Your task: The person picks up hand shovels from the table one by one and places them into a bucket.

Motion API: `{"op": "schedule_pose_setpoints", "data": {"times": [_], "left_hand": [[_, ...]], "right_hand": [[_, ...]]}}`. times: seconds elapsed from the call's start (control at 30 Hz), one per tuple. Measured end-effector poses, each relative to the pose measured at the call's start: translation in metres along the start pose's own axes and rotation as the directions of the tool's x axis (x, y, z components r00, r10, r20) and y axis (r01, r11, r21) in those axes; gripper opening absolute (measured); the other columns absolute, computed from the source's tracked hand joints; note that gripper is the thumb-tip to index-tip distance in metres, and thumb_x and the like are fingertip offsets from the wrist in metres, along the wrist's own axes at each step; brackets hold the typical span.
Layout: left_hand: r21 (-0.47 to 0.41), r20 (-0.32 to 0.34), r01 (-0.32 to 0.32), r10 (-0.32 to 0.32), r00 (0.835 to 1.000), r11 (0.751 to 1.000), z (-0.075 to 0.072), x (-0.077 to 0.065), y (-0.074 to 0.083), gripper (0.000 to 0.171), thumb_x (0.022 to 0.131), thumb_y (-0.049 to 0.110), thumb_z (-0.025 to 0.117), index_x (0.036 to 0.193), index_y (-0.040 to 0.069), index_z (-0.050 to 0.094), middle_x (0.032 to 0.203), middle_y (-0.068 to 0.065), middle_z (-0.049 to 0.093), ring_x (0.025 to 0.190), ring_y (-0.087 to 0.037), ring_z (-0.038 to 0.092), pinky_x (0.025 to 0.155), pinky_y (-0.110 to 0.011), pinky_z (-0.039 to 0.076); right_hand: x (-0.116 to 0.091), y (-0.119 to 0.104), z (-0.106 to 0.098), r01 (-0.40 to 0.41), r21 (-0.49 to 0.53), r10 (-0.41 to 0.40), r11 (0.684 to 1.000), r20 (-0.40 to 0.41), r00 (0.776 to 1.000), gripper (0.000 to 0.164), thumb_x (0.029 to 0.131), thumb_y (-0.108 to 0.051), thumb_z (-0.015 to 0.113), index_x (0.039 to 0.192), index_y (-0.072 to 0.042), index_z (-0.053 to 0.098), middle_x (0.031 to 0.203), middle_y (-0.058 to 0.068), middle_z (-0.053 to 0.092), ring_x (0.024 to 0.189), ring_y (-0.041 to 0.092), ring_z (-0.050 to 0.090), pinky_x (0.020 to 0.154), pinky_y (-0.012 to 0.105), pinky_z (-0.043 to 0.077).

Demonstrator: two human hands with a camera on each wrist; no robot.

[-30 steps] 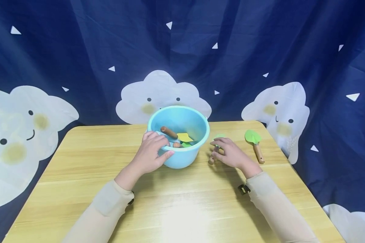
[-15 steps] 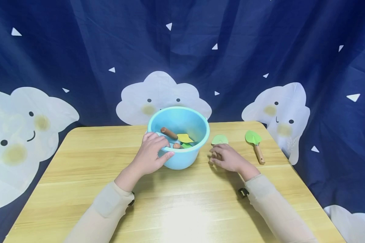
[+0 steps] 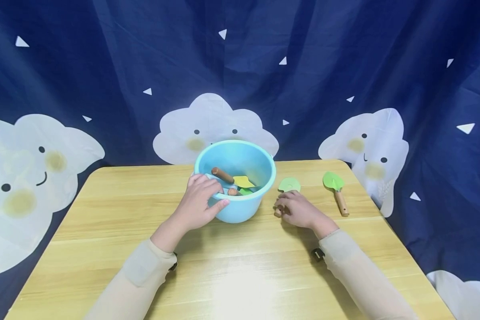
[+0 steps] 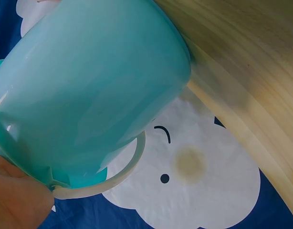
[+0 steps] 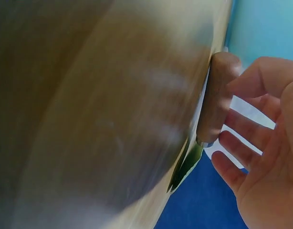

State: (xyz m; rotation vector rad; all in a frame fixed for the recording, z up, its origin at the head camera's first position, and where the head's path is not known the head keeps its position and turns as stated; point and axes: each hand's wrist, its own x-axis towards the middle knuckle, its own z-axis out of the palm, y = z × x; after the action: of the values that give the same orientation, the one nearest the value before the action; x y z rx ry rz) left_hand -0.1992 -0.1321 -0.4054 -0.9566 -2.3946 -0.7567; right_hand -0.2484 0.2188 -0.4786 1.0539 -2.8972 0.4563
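l hand [image 3: 200, 202] grips smooth round plastic bucket [image 3: 240, 209]; r hand [image 3: 300, 210] on wooden trowel handle [image 5: 217, 98].

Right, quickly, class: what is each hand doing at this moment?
Left hand: grips the rim of the blue bucket.
Right hand: fingers curling round the wooden handle of the green trowel, not clearly closed.

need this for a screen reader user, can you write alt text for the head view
A person's left hand grips the rim of a blue bucket holding small garden tools, while the right hand rests on the wooden handle of a green trowel lying on a wooden table. A second green trowel lies further right, before a dark blue cloud-print curtain.
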Motion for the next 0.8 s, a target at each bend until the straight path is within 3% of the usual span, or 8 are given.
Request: {"op": "schedule_pose_setpoints", "data": {"times": [0.3,0.8], "left_hand": [[-0.008,-0.009,-0.004,0.004,1.000,1.000,0.001,0.000,-0.001,0.032,0.097,0.047,0.056,0.087,0.016,0.058,0.086,0.004,0.059,0.090,-0.019,0.049,0.101,-0.050,0.027],[-0.017,-0.016,-0.005,0.005,1.000,1.000,0.001,0.001,0.000,0.027,0.094,0.041,0.061,0.087,0.015,0.058,0.084,0.004,0.057,0.088,-0.019,0.049,0.101,-0.050,0.027]], "right_hand": [[0.004,-0.002,0.003,0.055,-0.032,-0.055,0.998,-0.013,0.998,0.015,0.092,-0.013,0.070,0.106,-0.009,0.073,0.121,0.015,0.064,0.119,0.037,0.051,0.103,0.056,0.038],[0.011,-0.009,0.004,-0.016,-0.090,0.017,0.996,0.018,1.000,0.007,0.090,-0.011,0.073,0.093,-0.017,0.071,0.104,-0.002,0.069,0.117,0.031,0.055,0.094,0.053,0.045]]}}
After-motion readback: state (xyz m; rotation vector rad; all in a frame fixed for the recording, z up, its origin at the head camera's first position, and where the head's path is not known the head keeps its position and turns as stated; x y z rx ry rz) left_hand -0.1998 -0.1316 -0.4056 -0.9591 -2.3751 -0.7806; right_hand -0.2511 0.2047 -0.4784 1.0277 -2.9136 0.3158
